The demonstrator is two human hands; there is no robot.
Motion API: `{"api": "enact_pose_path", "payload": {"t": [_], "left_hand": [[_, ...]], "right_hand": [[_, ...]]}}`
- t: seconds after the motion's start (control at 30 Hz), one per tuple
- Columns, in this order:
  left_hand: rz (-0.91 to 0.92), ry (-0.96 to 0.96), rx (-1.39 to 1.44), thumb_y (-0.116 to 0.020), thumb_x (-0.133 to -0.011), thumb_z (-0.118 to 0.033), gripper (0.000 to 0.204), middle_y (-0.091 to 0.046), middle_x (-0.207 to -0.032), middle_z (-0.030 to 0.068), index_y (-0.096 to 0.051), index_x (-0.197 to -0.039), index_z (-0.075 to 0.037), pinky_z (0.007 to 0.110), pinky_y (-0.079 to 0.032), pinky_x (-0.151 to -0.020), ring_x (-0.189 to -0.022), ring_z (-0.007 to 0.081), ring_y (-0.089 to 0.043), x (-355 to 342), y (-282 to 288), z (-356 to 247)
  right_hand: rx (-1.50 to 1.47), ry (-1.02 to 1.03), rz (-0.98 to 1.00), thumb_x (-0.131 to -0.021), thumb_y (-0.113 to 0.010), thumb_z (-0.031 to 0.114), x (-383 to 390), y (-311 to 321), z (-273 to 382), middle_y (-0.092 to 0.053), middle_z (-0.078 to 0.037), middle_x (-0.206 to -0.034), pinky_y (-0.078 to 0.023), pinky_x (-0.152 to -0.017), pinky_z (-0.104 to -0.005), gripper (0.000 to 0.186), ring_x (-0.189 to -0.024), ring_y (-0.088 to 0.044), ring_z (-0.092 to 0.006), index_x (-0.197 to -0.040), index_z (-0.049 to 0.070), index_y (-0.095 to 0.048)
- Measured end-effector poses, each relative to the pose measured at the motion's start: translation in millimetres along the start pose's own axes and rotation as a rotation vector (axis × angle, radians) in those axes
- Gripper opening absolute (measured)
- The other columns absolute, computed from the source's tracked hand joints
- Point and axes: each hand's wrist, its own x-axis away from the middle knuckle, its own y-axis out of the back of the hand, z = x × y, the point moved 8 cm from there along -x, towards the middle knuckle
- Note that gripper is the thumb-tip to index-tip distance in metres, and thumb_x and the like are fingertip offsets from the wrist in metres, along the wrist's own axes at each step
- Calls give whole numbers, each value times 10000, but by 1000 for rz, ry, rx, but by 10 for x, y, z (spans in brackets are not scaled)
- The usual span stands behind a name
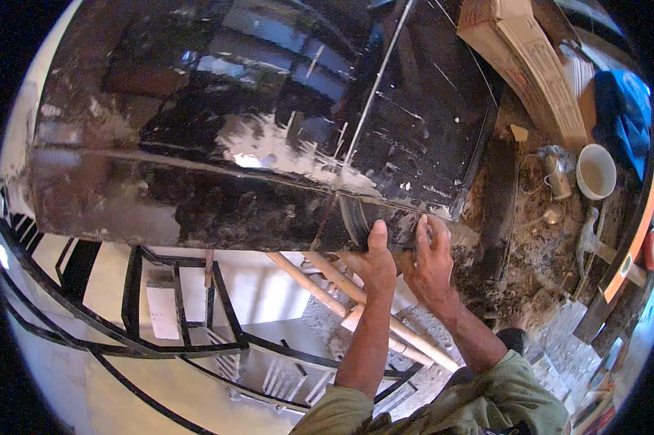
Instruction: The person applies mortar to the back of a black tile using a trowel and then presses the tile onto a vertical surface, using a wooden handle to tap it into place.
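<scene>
A glossy black tiled surface (428, 109) fills the upper view, with pale powdery smears near its front joint. Along its front edge runs a narrower black tile strip (233, 206), with a short black tile piece (396, 212) at the right end. My left hand (373, 264) grips the lower edge of that short piece, thumb on its face and the other fingers hidden below. Just to the right, my right hand (430, 262) holds the same piece near its right end, fingertips reaching up to the joint.
At right, a dusty ledge carries a hammer (588, 243), a white bowl (596, 172), a metal mug (557, 177), a cardboard box (526, 65) and a blue cloth (623, 116). A long level (635, 250) lies farther right. Below are bamboo poles (334, 279) and a black stair railing (124, 344).
</scene>
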Motion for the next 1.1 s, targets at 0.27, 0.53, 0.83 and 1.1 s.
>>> {"api": "enact_pose_path", "payload": {"t": [0.27,0.53,0.83,1.1], "left_hand": [[31,64,-171,-821,-743,-150,948,-396,-1378,237,-185,-1413,66,422,-383,-1078,-1259,315,-443,-39,150,179],[-77,-97,-229,-796,-767,-74,813,-477,-1333,209,-277,-1378,65,389,-430,-1033,-1159,300,-522,-50,32,-110],[-152,13,-165,-793,-757,-70,729,-527,-1268,207,-346,-1317,68,362,-503,-962,-1087,305,-566,79,-40,-188],[-157,-106,-323,-781,-744,-68,612,-571,-1213,184,-445,-1232,86,356,-539,-906,-1000,264,-607,-4,-21,-102]], "right_hand": [[-14,-39,16,-680,-724,19,70,-69,-13,-422,-263,-1288,-487,-903,-473,760,-1137,-483,-438,-1355,-58,-382],[40,-8,-53,-733,-696,64,8,-30,24,-398,-270,-1309,-483,-915,-485,720,-1150,-468,-464,-1364,-63,-374],[-34,-50,-140,-720,-678,62,363,206,-258,-450,-260,-1292,-465,-937,-464,713,-1118,-513,-420,-1361,-60,-391],[-329,-507,-88,-879,-641,128,789,-94,-962,-576,-252,-1098,-501,-815,-411,503,-954,-596,-380,-1310,-63,-467]]}}
